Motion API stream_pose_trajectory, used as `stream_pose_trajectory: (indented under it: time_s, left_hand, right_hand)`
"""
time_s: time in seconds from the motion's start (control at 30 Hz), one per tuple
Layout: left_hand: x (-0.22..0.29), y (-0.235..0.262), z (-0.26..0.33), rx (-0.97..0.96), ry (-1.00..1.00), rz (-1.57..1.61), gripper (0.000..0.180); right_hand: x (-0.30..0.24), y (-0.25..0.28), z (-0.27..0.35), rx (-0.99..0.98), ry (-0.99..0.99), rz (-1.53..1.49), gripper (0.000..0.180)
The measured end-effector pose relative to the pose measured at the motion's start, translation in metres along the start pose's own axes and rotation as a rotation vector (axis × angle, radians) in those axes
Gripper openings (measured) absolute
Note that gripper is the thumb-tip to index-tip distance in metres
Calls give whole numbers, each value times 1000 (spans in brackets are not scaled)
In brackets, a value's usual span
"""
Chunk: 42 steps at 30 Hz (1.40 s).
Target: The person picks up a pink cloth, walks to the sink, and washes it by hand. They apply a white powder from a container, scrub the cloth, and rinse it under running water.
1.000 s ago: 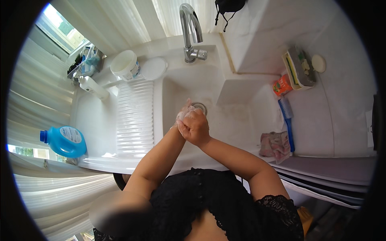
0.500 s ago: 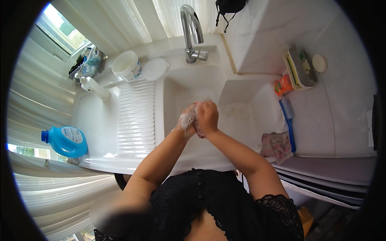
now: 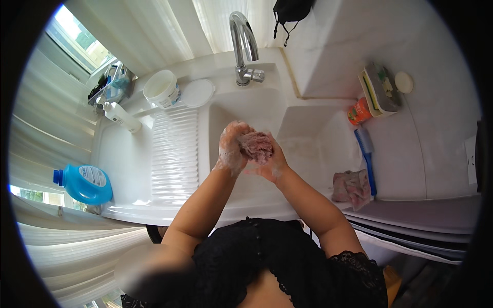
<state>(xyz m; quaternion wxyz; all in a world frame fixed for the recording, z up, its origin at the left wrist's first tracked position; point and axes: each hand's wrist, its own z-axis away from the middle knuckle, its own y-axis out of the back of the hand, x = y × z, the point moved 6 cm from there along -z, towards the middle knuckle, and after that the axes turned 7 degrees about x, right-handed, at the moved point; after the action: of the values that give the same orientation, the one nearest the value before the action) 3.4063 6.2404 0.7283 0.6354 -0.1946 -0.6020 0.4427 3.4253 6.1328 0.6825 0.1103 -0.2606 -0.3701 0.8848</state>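
Note:
A wet, bunched-up cloth (image 3: 257,147) in dusky pink sits between my hands over the sink basin (image 3: 244,197). Soapy foam coats my left hand (image 3: 232,149), whose fingers curl against the cloth's left side. My right hand (image 3: 273,167) cups the cloth from below and from the right, with suds on the wrist; its fingers are partly hidden behind the cloth. Beyond my hands stands the chrome faucet (image 3: 244,49), with no water seen running from it.
Left of the basin lies a ribbed washboard (image 3: 174,154), with a blue detergent jug (image 3: 87,184), white pump bottle (image 3: 122,117), white tub (image 3: 162,88) and round lid (image 3: 198,93) around it. At right are a blue brush (image 3: 366,159), crumpled pink-grey cloth (image 3: 352,187), orange container (image 3: 359,111) and soap box (image 3: 381,90).
My hands were pressed together with the cloth mostly hidden. Now they have parted and turned, the right palm has opened underneath, and the bunched cloth shows between them.

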Motion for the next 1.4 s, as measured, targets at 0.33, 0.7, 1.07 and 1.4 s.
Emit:
stream_pose_trajectory:
  time_s: [0.33,0.7,1.07,1.4]
  left_hand:
    - [-29,7,16,294,476,155,36]
    - [-54,27,4,105,453,311,39]
    - [-82,80,-24,-192,295,222,26]
    - [-79,58,-22,-71,450,258,30]
  right_hand:
    - [-61,-31,23,-134,1162,744,22]
    - [-3,-19,3,-71,1172,738,16]
    - [-23,-16,-8,318,1278,1019,19]
    - [1,-52,36,-28,1664,1073,17]
